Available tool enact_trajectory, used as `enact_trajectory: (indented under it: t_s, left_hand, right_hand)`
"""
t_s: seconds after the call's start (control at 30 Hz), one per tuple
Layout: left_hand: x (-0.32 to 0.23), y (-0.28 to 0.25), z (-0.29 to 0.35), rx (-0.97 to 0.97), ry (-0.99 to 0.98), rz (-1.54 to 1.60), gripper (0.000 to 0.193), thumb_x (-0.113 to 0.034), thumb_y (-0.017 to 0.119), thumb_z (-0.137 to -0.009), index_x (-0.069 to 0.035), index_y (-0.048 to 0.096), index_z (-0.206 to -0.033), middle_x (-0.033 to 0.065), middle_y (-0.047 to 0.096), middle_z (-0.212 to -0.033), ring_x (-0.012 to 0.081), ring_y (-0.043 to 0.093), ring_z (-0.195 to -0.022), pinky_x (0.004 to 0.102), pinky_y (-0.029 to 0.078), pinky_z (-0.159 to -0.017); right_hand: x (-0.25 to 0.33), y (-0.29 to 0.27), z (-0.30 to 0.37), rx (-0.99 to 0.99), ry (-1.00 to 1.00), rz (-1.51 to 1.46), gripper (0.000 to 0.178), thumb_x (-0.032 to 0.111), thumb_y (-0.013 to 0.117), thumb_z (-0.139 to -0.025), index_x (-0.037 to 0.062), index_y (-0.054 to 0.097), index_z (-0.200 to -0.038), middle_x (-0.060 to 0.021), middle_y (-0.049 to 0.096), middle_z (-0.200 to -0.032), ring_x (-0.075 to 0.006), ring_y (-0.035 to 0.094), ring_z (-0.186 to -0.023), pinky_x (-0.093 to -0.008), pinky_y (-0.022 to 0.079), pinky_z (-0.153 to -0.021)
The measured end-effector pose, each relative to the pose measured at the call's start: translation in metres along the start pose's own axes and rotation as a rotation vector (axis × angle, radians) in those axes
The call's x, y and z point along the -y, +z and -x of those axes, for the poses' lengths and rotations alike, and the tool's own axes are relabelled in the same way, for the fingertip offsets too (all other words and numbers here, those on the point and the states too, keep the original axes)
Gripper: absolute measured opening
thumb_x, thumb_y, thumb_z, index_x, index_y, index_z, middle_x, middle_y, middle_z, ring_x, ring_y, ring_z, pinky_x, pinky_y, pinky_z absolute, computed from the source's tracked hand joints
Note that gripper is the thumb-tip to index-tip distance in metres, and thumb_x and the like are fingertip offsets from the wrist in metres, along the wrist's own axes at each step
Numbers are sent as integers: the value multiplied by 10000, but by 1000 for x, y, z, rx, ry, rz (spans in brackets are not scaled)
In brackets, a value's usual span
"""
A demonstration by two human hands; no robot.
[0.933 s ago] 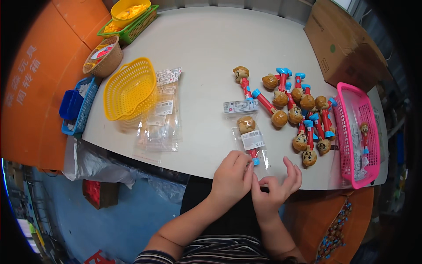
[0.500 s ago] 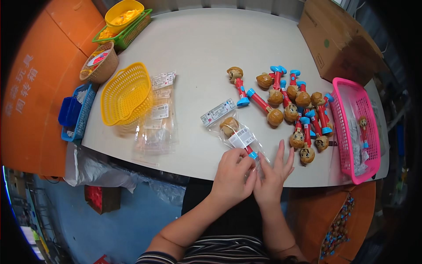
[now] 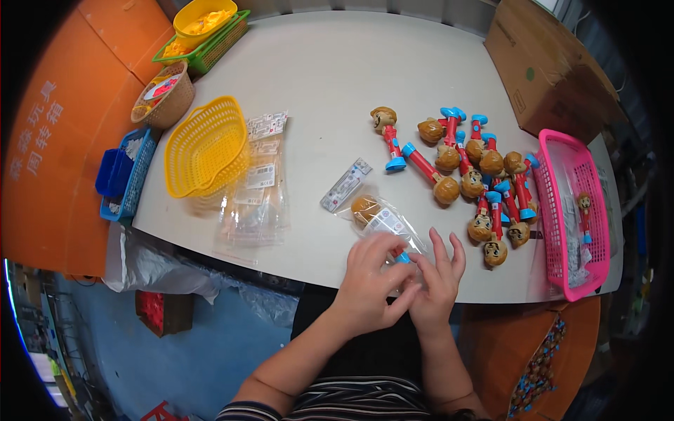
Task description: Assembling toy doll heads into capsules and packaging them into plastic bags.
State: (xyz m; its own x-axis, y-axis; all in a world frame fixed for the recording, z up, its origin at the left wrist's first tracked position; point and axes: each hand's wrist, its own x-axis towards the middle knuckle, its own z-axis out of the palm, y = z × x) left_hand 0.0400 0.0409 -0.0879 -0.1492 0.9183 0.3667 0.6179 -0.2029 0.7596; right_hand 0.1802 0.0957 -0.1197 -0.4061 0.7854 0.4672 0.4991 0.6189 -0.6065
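The left hand (image 3: pixel 372 281) and right hand (image 3: pixel 435 284) are close together over the near end of a bag (image 3: pixel 402 235), the left with fingers curled, the right with fingers raised and spread; whether either pinches film, I cannot tell. The bag lies aslant near the desk's (image 3: pixel 316 84) front edge, holding a doll (image 3: pixel 366 209), its head toward the printed header (image 3: pixel 346 185) and its feet by the hands. A hard tug there could split or crease the thin film; if that end is open, which is hidden, lifting the header could slide the doll out. Just beyond the right hand, a careless sweep could set the loose dolls (image 3: pixel 472 181) rolling on their round heads. On the left, the clear bags (image 3: pixel 253 210) are slick and could fan out if a sleeve caught them. The pink basket (image 3: pixel 551 217), near the desk's right edge, might fall if knocked.
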Motion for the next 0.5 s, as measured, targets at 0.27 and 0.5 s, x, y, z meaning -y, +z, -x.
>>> enact_trajectory:
  t_s: [0.27,0.5]
  left_hand:
    - [37,2,-40,164,71,-434,309,-293,584,-902,-116,665,-1143,106,553,-1308,432,281,-1380,731,145,-1032]
    - [27,13,-21,190,133,-393,421,-281,570,-897,-121,568,-1286,120,429,-1446,457,284,-1367,727,140,-1038]
  right_hand:
    - [-1,2,-2,-60,-28,42,278,66,739,-700,18,669,-964,-204,554,-1304,-437,416,-1251,-519,339,-1034]
    - [-13,3,-6,58,70,-19,288,21,724,-725,28,672,-1007,-128,670,-1081,-285,631,-1021,-463,426,-982]
